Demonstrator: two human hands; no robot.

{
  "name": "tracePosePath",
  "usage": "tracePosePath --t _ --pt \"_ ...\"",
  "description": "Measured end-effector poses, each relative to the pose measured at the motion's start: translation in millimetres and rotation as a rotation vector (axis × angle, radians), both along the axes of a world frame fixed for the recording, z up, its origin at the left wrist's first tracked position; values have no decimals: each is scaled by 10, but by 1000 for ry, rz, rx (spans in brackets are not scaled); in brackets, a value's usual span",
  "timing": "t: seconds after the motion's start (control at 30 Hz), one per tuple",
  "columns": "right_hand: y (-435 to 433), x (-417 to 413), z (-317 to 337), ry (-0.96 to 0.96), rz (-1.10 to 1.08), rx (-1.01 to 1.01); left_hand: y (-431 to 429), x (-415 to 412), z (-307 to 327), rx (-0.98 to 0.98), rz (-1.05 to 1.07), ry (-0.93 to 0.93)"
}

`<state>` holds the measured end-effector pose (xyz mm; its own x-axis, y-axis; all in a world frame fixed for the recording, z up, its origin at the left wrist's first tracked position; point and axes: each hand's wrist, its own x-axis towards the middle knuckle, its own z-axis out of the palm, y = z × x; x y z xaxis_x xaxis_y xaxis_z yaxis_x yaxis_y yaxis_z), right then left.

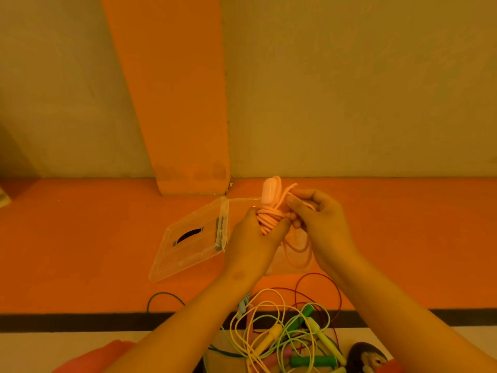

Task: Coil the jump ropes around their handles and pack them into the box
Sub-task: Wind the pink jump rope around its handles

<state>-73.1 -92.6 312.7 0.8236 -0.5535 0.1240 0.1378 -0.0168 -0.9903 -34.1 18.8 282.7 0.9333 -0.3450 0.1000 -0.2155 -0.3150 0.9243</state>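
- Two-handed, held the pink jump rope (269, 216) just above the clear box (243, 201).
- Gripped its coiled middle in the left hand (252, 238), fingers curled round.
- Pinched a loose strand with the right hand (320, 219), slack loops hanging below.
- Had the lid (188, 238) lying open on the orange surface (80, 251).
- Had other jump ropes (290, 337) tangled nearer, apart from the box.

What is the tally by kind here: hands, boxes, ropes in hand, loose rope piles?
Hands: 2, left hand and right hand
clear box: 1
pink rope, in hand: 1
tangled rope pile: 1
Total: 5
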Motion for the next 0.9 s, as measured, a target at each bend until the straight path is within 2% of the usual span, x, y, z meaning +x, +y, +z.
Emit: tracePosePath --t 0.17,0.33,0.4,0.53,0.9 --pt "-10 45 -13 -8 18 214 -12 24 52 125 18 -125" --pt "-38 91 -12 -20 147 373 -26 138 37 313 88 -249" --pt "-26 107 -28 -7 141 378 -38 153 18 378 101 -282" --pt "-28 165 -91 47 -31 261 -96 152 -13 544 120 -364" --pt "-59 280 -98 127 -182 171 -112 239 65 721 142 -452"
